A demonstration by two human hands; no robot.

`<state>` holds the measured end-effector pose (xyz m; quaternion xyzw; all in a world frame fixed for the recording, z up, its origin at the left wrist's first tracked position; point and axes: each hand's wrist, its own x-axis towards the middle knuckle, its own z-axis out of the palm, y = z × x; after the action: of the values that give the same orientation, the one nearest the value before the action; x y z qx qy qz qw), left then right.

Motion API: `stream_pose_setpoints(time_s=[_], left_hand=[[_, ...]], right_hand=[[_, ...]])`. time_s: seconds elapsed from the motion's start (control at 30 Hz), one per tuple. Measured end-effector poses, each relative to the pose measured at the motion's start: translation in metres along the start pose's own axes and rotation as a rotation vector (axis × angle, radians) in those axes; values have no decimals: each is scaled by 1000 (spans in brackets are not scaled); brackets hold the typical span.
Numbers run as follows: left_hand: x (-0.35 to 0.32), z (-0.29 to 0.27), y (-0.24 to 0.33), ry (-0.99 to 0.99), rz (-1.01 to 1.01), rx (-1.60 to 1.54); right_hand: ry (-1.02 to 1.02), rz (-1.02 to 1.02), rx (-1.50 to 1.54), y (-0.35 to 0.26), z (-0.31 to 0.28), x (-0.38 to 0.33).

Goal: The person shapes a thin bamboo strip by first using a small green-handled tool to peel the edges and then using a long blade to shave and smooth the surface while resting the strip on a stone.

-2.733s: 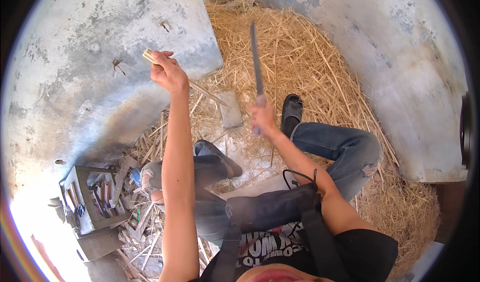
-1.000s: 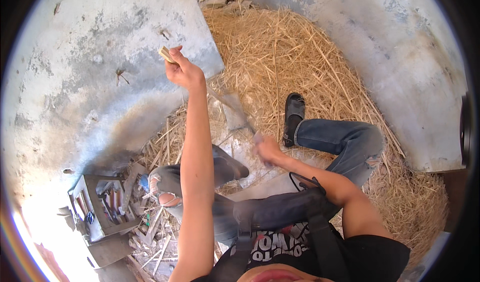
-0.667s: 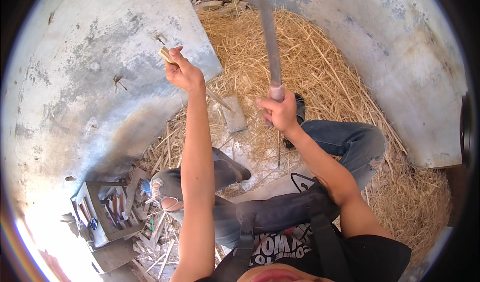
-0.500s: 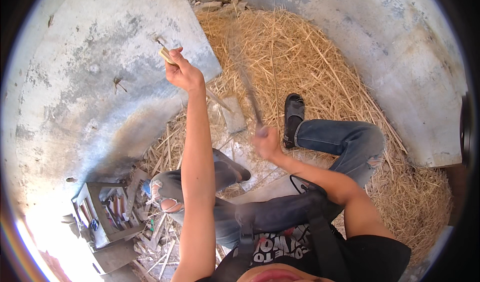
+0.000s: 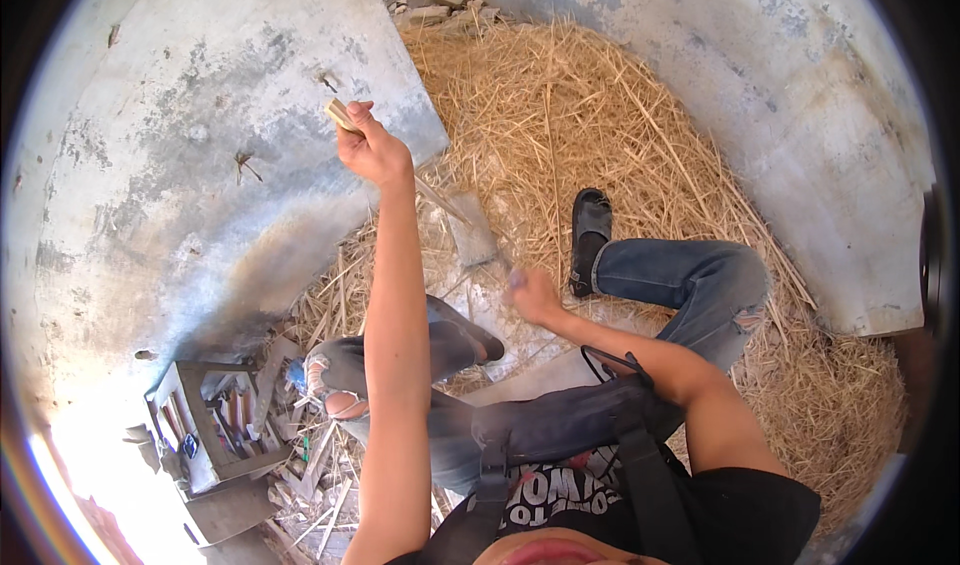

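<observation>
My left hand (image 5: 375, 153) is raised at the end of an outstretched arm, to the left of the middle. Its thumb and fingers close round a short, pale piece of wood (image 5: 343, 116), which sticks out toward the upper left. Lower and to the right, my right hand (image 5: 536, 297) is closed round the handle (image 5: 514, 275) of a long, thin tool. Motion smears this tool, so its kind and its far end do not show clearly. Just beyond the right hand sits a grey block (image 5: 474, 235), in front of my feet.
Straw (image 5: 600, 115) spreads over the floor ahead and to the right. A patchy pale slab (image 5: 230, 75) fills the left. Stone pieces (image 5: 430, 5) lie at the back. A wooden box (image 5: 225, 420) with tools stands lower left, beside wood scraps (image 5: 318, 475).
The tool in my right hand has swung from pointing steeply up and away to a blur nearer the grey block. The left hand keeps the wood at almost the same place.
</observation>
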<state>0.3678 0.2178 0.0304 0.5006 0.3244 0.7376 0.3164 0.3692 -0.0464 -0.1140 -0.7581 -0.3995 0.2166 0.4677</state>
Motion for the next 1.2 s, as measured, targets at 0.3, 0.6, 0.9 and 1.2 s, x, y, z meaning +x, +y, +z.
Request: stream_pose_setpoints(time_s=[0.3, 0.6, 0.9, 1.2], left_hand=[[8, -9, -7, -107, -82, -49], [16, -19, -14, -65, -48, -52], [37, -46, -15, -106, -83, -121], [44, -80, -14, -125, -247, -273]], right_hand=[[48, 11, 382, -29, -27, 45], [-149, 874, 508, 69, 40, -30], [249, -36, 324, 56, 20, 38], [-140, 876, 462, 86, 30, -17]])
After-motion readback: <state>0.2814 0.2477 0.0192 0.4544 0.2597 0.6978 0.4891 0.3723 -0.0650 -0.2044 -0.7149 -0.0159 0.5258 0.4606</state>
